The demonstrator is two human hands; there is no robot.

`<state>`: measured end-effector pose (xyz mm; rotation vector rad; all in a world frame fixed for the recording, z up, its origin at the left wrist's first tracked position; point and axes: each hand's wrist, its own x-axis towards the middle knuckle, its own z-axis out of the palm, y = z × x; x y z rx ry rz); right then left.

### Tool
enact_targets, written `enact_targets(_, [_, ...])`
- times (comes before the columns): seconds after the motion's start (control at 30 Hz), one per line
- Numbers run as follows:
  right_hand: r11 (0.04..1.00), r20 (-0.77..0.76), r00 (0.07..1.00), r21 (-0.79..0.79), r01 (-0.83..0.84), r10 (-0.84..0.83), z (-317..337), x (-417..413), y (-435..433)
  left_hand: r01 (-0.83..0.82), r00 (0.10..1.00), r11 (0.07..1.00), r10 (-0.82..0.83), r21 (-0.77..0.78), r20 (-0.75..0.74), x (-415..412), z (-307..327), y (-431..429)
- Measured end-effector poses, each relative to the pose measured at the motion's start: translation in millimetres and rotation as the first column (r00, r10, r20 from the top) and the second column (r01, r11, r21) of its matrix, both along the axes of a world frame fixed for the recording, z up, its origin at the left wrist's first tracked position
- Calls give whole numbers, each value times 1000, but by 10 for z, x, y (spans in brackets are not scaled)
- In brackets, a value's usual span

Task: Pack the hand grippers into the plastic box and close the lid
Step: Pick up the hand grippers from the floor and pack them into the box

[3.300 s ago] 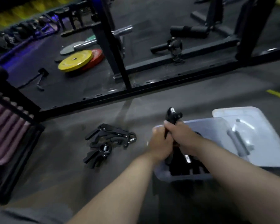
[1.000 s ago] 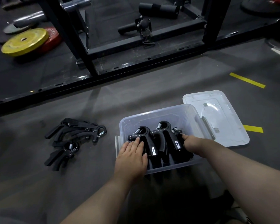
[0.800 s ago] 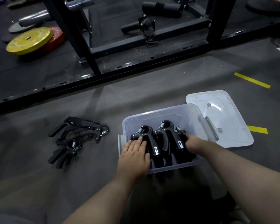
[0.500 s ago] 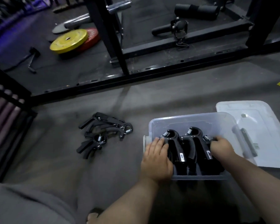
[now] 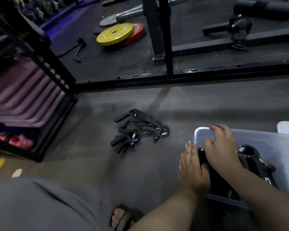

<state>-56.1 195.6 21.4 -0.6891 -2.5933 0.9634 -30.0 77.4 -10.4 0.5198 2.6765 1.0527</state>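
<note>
The clear plastic box stands open on the floor at the right, with black hand grippers upright inside. My left hand lies flat with straight fingers against the box's left side and touches the nearest gripper. Over the box's left part, my right hand has spread, relaxed fingers and holds nothing. A pile of several black hand grippers lies on the floor to the left of the box. Only a corner of the lid shows at the right edge.
A black rack with purple mats stands at the left. A black steel frame runs across the back, with a yellow weight plate beside it. My sandalled foot and grey-clad knee are at the bottom.
My right hand has left the right side of the packed grippers and crossed to the box's left part. My left hand stays at the left side. The view has swung left.
</note>
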Motion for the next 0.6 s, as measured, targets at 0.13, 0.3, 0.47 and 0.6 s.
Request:
enact_targets(0.13, [958, 69, 958, 49, -282, 278, -159, -94, -255, -202, 963, 973, 219, -113, 158, -216, -53, -210])
enact_targets(0.3, [919, 248, 907, 120, -376, 340, -395, -110, -475, -430, 875, 813, 483, -392, 42, -645, -255, -897])
enact_targets(0.47, [925, 262, 921, 173, -339, 288, -361, -98, -556, -368, 880, 741, 473, -562, 48, -1266, -185, -1325])
enact_targets(0.6, [933, 275, 917, 135, -334, 289, -318, -83, -558, -405, 812, 757, 556, -513, 179, -1800, -140, -1309])
